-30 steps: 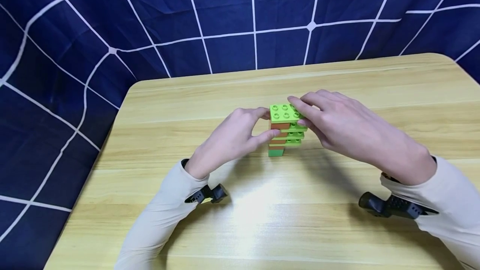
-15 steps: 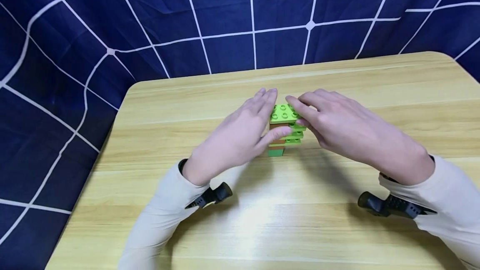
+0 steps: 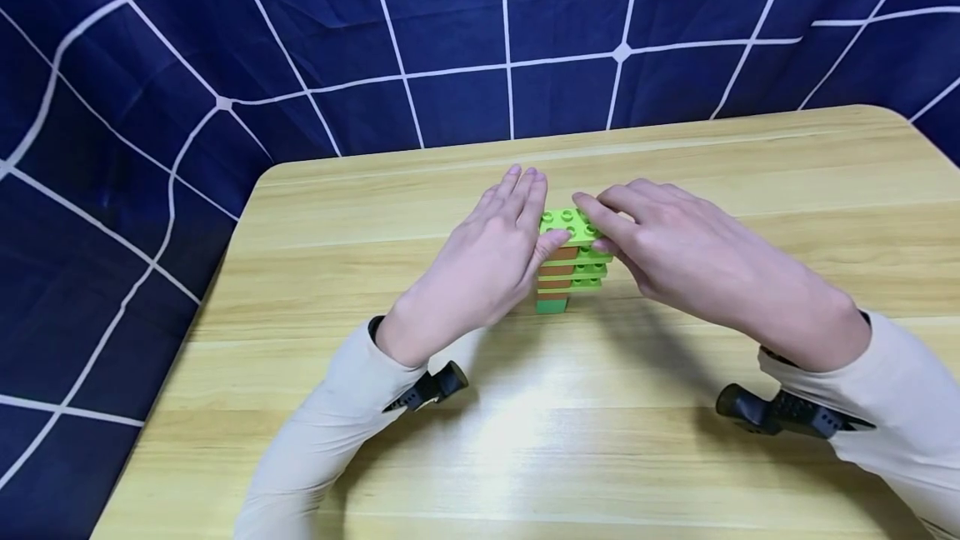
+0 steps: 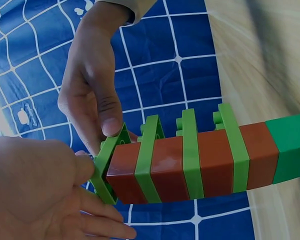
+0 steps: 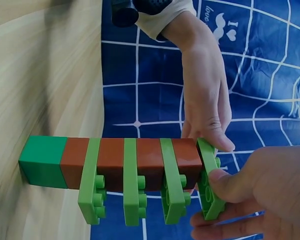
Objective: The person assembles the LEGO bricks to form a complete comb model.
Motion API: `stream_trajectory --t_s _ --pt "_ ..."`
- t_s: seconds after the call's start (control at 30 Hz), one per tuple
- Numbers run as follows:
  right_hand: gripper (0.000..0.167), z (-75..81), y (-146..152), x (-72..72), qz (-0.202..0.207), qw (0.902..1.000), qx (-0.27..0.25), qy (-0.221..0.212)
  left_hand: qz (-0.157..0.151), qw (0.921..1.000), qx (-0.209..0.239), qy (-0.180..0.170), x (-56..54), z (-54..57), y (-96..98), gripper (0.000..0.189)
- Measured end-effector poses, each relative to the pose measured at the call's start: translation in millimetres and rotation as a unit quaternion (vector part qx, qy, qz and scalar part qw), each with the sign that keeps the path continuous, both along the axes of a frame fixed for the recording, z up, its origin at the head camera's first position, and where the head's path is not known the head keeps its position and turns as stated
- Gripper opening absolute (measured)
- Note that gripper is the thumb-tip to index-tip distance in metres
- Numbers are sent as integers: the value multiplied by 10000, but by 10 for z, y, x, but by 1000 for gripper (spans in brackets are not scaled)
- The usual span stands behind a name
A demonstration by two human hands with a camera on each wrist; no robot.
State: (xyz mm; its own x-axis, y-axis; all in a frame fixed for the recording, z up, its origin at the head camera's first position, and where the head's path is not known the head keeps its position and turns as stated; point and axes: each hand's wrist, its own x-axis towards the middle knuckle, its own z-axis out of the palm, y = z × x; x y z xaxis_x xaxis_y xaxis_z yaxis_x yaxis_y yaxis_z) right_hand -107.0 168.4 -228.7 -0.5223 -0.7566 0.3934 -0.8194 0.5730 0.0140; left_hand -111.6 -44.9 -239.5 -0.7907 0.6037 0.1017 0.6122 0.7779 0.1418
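A toy building-block tower point(image 3: 556, 271) stands upright on the table. A green brick point(image 5: 45, 161) forms its base; brown bricks point(image 4: 217, 156) alternate above with light green studded plates point(image 5: 131, 180) that jut out to one side. The top plate point(image 3: 566, 227) sits slightly tilted, with a narrow gap to the brown brick beneath it. My right hand point(image 3: 690, 244) pinches the jutting end of this plate between thumb and fingers. My left hand point(image 3: 480, 261) lies along the tower's left side, fingers straight, thumb on the top plate's near-left edge.
The wooden table point(image 3: 600, 473) reaches back to a dark blue cloth point(image 3: 450, 23) with white grid lines. Black wrist cameras point(image 3: 431, 386) hang under both sleeves, low over the tabletop.
My left hand has gone from around the tower's upper left side to straight fingers pointing away, and its thumb has risen to the top plate. The right hand has hardly moved.
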Motion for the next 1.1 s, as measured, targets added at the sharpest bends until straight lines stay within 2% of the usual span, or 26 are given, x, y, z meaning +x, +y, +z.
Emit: stream_trajectory --t_s 0.33,0.53,0.67,0.9,1.1 --pt "47 -17 28 -8 -83 9993 -42 -352 20 9999 -165 7 15 -28 2 65" --pt "47 -33 27 -22 -460 9965 -25 -702 18 9999 -127 15 11 -46 1 64" --pt "45 -62 24 -31 -519 9965 -95 -652 16 9999 -135 3 3 -48 4 64" --pt "45 -132 8 -42 -352 9981 -338 -363 45 9998 -120 -177 -21 -40 13 64" --pt "44 -162 -8 -42 -410 9977 -373 -384 97 9993 -124 -343 -24 -25 11 64"
